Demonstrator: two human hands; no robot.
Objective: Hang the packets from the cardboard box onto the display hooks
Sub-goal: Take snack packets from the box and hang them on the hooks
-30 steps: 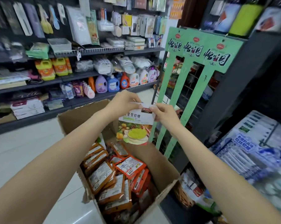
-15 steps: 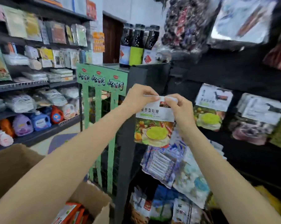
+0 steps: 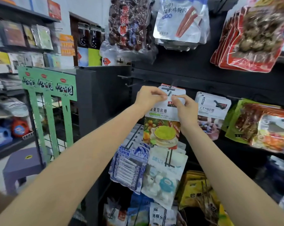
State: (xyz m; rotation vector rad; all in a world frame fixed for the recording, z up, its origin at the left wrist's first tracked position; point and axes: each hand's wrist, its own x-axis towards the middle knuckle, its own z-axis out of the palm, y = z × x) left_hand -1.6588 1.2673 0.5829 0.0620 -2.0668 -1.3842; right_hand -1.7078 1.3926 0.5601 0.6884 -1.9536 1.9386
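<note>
Both hands are up at the dark display panel with one white-topped candy packet with a green drink picture (image 3: 162, 126) between them. Risk first: its hang slot is small and sits right between my fingertips, so if I push forward off-line I judge the black metal hook (image 3: 174, 83) will catch the plastic header instead of threading, and the header could crease or tear. Letting go too soon would drop the packet onto the blue and white packets hanging below (image 3: 164, 175). My left hand (image 3: 150, 97) has its fingers curled, pinching the top edge on the left side. My right hand (image 3: 184, 104) pinches the same edge just beside it, thumb and forefinger closed on the header. Packet hangs upright from my grip, directly under the hook, with a grey-and-white packet (image 3: 213, 105) already hung to its right. Whether the slot has met the hook tip, I cannot tell.
</note>
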